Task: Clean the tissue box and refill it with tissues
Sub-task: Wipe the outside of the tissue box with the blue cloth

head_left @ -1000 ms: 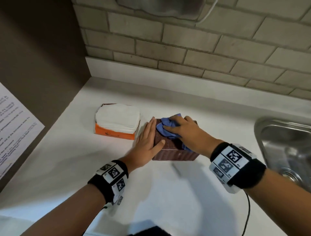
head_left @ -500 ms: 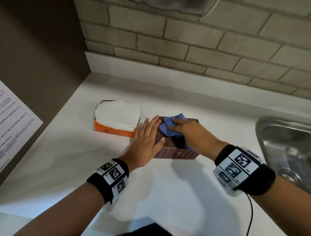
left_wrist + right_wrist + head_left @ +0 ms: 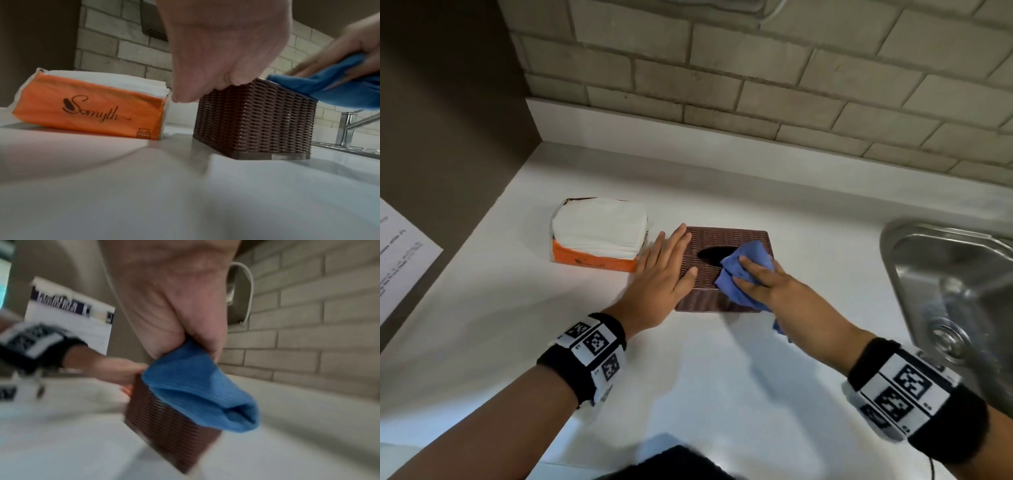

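Observation:
A brown woven tissue box (image 3: pixel 722 236) (image 3: pixel 255 120) (image 3: pixel 164 426) stands on the white counter (image 3: pixel 688 394), its oval slot (image 3: pixel 710 255) uncovered. My left hand (image 3: pixel 664 274) (image 3: pixel 222 48) lies flat over the box's left edge, fingers straight, thumb on the top. My right hand (image 3: pixel 767 281) (image 3: pixel 170 296) holds a bunched blue cloth (image 3: pixel 753 251) (image 3: pixel 329 87) (image 3: pixel 195 386) and presses it on the box's right side. To the left lies an opened orange tissue pack (image 3: pixel 599 226) (image 3: pixel 88 105) with white tissues showing.
A steel sink (image 3: pixel 945 274) is set into the counter at the right, with its faucet (image 3: pixel 347 128) behind. A brick wall (image 3: pixel 791 85) backs the counter and carries a dispenser (image 3: pixel 240 293). A printed sheet (image 3: pixel 400 253) hangs on the dark left wall.
My right hand has slid the blue cloth from the box's far left top toward its near right, uncovering the oval slot. The left hand has stayed on the box.

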Available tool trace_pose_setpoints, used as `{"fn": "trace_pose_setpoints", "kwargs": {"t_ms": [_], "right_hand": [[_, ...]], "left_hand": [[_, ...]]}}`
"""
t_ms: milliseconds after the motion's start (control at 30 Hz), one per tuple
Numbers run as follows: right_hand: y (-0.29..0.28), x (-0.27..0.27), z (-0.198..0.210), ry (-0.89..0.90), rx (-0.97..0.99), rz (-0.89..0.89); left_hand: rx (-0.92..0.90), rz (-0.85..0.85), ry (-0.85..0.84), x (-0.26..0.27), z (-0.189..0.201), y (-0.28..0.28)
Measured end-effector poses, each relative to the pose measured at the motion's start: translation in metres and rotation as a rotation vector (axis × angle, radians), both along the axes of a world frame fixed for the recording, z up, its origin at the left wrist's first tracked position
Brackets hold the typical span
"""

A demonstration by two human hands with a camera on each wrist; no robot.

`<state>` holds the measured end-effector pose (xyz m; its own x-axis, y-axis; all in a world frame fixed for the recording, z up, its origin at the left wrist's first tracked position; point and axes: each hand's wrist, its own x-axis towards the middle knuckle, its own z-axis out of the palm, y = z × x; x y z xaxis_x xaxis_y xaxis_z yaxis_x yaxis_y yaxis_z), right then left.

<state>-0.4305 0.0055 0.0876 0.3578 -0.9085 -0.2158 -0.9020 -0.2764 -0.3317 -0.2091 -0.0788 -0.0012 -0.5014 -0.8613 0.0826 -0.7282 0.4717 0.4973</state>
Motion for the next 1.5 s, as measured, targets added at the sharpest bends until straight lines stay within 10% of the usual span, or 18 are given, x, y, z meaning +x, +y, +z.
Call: {"fn": "trace_pose_setpoints", "kwargs": {"t_ms": [100,300,533,667,867,1500], "right_hand": [[-0.002,-0.048,0.019,0.091,0.065,-0.171],[-0.013,-0.01,0.031,-0.315,-0.267,-0.291],[-0.035,0.026,0.0,0.123,-0.097,-0.209],[-0.037,0.008,0.016,0.014,0.121,-0.122],[-0.031,0.044,-0.006,-0.215,-0.246,-0.526],[-0.005,0.015,-0.031,-0.378,-0.32,-0.69]], "left_hand": [[0.052,-0.014,0.066,0.0,0.0,0.001],[0.056,-0.015,0.091,0.0,-0.003,-0.001],[0.056,-0.014,0.091,0.001,-0.006,-0.002],[0.048,-0.014,0.079,0.001,-0.007,-0.002],[0.061,-0.023,0.08,0.0,-0.001,0.0],[0.122,-0.125,0.167,0.004,-0.005,-0.005]]}}
